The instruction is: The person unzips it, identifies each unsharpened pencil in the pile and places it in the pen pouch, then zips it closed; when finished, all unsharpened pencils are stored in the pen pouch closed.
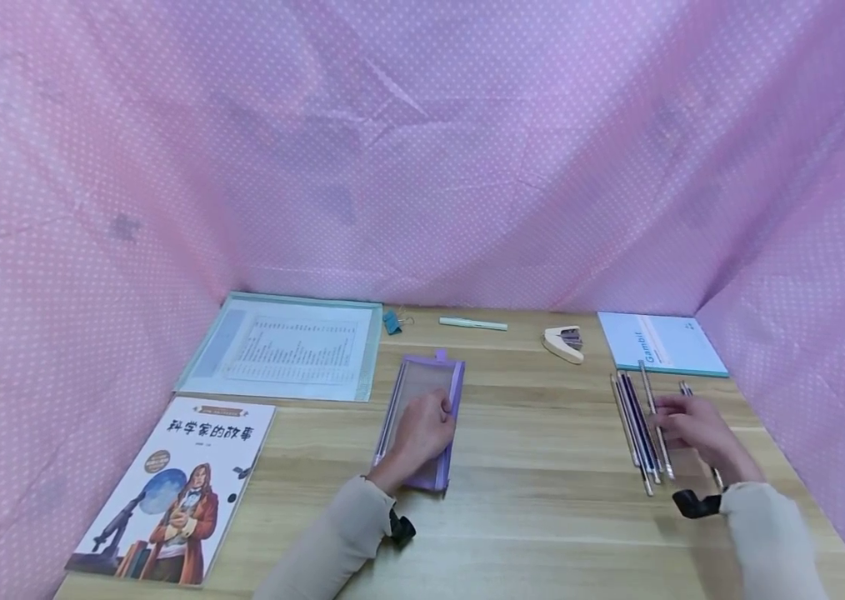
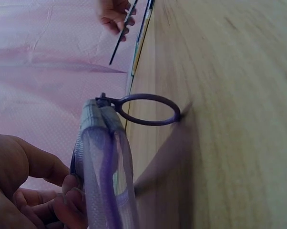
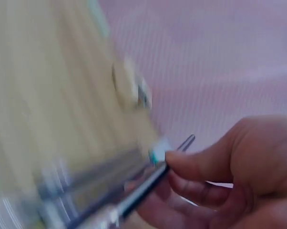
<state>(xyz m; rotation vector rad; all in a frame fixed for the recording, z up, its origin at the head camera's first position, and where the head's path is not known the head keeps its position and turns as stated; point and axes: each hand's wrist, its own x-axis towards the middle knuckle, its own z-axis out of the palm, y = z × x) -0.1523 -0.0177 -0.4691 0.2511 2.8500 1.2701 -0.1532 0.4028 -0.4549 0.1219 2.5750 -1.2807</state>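
A purple mesh pencil case (image 1: 411, 379) with a zipper lies in the middle of the table, and thin pencil-like strips show along its left side. Over it, my left hand (image 1: 417, 429) pinches the case's edge; the left wrist view shows the fingertips at the mesh pouch (image 2: 93, 186) beside its zipper ring (image 2: 150, 109). On the right, my right hand (image 1: 700, 429) holds a pencil (image 1: 647, 387) between thumb and fingers, slightly raised. Just left of it lies a row of several pencils (image 1: 628, 429). Another pencil (image 1: 717, 477) lies partly hidden under the right hand.
At the back are a clear document folder (image 1: 370, 358), a teal binder clip (image 1: 392, 322), a mint pen (image 1: 472, 323), a cream stapler (image 1: 563, 346) and a light blue notebook (image 1: 673, 337). An illustrated book (image 1: 167, 492) lies at front left. Pink dotted cloth (image 1: 422, 167) encloses the table.
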